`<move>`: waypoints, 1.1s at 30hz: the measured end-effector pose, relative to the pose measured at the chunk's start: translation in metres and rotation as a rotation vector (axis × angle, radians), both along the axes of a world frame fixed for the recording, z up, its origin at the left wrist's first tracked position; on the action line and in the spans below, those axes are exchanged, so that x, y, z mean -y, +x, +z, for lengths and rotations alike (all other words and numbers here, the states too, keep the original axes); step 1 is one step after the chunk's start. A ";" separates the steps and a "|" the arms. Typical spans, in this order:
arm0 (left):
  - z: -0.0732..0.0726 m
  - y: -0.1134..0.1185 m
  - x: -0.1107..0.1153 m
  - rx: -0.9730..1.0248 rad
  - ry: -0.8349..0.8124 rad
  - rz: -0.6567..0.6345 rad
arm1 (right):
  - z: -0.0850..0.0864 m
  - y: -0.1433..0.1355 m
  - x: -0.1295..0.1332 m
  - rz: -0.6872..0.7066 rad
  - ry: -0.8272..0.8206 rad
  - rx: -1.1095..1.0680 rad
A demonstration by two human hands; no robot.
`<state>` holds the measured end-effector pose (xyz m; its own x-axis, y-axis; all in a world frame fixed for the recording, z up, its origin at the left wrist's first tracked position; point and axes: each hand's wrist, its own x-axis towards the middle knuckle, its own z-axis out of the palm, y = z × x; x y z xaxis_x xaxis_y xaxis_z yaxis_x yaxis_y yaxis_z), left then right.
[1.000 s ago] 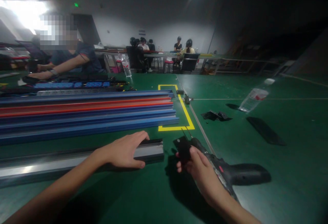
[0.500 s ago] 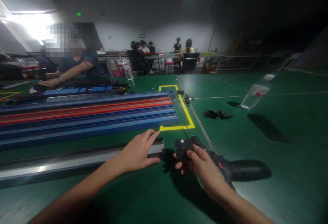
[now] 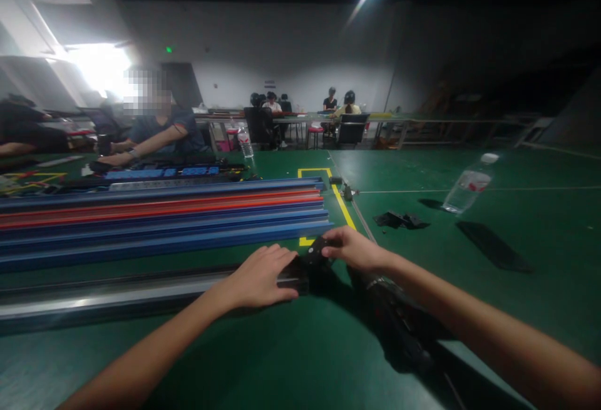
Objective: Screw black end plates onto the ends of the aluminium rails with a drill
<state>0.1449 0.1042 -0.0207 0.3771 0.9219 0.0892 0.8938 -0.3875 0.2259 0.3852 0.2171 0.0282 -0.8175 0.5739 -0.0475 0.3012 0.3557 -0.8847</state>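
Observation:
A long black-and-silver metal rail (image 3: 154, 294) lies across the near left of the table. My left hand (image 3: 265, 275) rests over its right end, with fingers on the far side and thumb on the near side. My right hand (image 3: 352, 248) pinches a small black end piece (image 3: 317, 252) with a pale round spot, tilted right at the rail's end. Whether the piece touches the rail is hard to make out. A black power drill (image 3: 399, 319) lies on the table, partly hidden beneath my right forearm.
Blue and red rails (image 3: 164, 216) lie side by side beyond, ending near yellow tape (image 3: 345, 203). Black parts (image 3: 401, 220), a water bottle (image 3: 469, 183) and a dark flat object (image 3: 493, 246) stand or lie to the right. A co-worker (image 3: 164, 131) sits across at left.
My right hand has brought the black end piece left and away from me to the rail's end, turning it. My left hand stays on the rail. The whole view has tilted up slightly.

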 end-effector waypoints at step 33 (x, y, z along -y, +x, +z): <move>0.013 -0.005 0.005 0.071 -0.133 -0.060 | -0.051 -0.044 -0.028 0.435 0.384 0.140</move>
<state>0.1399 0.0995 -0.0077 0.4293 0.9031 -0.0040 0.8498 -0.4025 0.3404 0.3409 0.2455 -0.0225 -0.9824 0.1849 -0.0271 0.1602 0.7590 -0.6311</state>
